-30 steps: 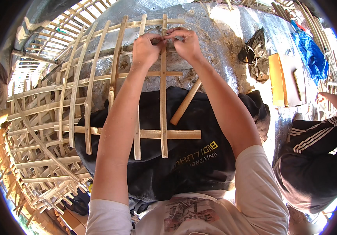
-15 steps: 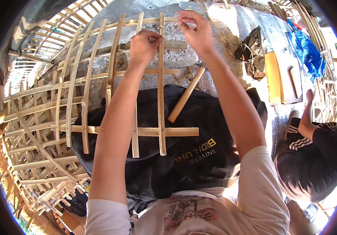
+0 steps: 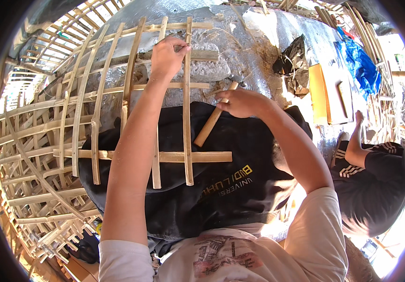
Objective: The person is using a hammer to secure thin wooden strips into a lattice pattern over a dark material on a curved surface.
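Observation:
My left hand is closed in a pinch against the upper part of an upright bamboo strip. Whatever its fingertips hold is too small to make out. My right hand has its fingers on the wooden handle of a hammer, just below the metal head. The hammer lies slanted, its handle end on the black cloth over my lap. Several upright strips cross horizontal ones such as the bottom bamboo slat, forming a lattice.
A concrete block sits under the lattice. Finished-looking bamboo lattices are piled at left. To the right are a dark crumpled bag, an orange-edged box, blue plastic sheeting and a seated person in black.
My right hand has come down from the top of the lattice to the hammer handle. My left hand keeps its pinch at the strip. The whole view has shifted slightly.

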### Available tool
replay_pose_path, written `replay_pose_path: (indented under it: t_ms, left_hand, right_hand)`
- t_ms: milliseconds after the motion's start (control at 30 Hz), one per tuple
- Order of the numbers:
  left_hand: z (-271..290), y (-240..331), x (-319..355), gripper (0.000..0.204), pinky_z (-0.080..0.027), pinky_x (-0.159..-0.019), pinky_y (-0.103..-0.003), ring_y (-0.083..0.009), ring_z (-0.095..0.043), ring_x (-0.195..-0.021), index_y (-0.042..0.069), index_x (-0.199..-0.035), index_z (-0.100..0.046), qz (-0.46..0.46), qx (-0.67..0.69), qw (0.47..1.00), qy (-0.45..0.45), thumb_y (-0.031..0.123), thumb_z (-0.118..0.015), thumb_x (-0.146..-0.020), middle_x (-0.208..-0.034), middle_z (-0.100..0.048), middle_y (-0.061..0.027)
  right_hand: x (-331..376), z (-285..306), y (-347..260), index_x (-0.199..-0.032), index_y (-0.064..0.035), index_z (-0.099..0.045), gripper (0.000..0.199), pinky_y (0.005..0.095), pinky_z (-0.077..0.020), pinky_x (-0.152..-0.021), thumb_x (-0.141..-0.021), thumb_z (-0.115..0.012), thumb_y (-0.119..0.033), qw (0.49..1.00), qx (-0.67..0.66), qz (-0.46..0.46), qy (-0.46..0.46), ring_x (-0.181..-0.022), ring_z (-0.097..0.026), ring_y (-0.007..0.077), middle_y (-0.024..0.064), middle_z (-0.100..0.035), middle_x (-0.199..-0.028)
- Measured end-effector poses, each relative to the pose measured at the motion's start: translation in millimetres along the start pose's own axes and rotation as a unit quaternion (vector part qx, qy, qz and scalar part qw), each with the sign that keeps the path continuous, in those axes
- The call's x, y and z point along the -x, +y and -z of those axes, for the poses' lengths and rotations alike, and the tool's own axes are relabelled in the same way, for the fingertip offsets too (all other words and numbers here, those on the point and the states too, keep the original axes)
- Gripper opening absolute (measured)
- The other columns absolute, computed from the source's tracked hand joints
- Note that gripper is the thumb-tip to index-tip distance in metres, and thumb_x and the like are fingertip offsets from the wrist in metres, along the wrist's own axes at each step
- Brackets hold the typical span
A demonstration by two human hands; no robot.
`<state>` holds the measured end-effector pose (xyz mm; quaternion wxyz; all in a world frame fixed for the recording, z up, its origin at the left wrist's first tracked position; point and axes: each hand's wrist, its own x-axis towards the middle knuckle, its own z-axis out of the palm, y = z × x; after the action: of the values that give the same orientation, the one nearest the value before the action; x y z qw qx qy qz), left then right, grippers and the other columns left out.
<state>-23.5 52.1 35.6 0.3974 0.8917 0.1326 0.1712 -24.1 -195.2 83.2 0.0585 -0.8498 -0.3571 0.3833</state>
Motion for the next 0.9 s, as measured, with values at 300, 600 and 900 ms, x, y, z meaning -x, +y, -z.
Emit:
replay_pose_path:
  t_ms: [300,600,900]
  left_hand:
    - [1.4,-4.0,0.7,0.022,-0.052,-0.076,-0.032,-0.0189,-0.064,-0.079,0.007,-0.093,-0.077,-0.01,-0.018,1.0,0.012,0.024,-0.082,-0.081,-0.094,-0.073,-0.0076]
    - [1.2,3.3,-0.1,0.021,-0.053,-0.077,-0.032,-0.019,-0.066,-0.081,0.008,-0.092,-0.077,-0.001,-0.01,1.0,-0.001,0.027,-0.081,-0.082,-0.093,-0.073,-0.0071]
    - [2.2,-0.4,1.0,0.023,-0.054,-0.078,-0.033,-0.019,-0.067,-0.081,0.009,-0.094,-0.077,-0.013,-0.039,0.999,0.009,0.028,-0.081,-0.082,-0.095,-0.074,-0.0068]
  right_hand:
    - [-27.3,-12.5,-5.4,-0.125,-0.0077,-0.065,0.057,0.0467,-0.0461,-0.101,-0.101,-0.041,-0.053,0.997,0.007,-0.064,-0.039,-0.12,-0.059,0.0377,0.0163,-0.066,-0.125]
    - [0.1,24.5,46.9,-0.116,-0.0005,-0.069,0.064,0.0365,-0.0525,-0.081,-0.091,-0.061,-0.059,0.978,-0.19,-0.073,0.052,-0.092,-0.067,0.0253,0.0154,-0.07,-0.1]
    - [23.3,53.4,65.1,-0.109,-0.0054,-0.073,0.031,0.0262,-0.0476,-0.065,-0.09,-0.07,-0.029,0.92,-0.36,-0.051,0.146,-0.076,-0.058,0.0101,0.0042,-0.067,-0.089]
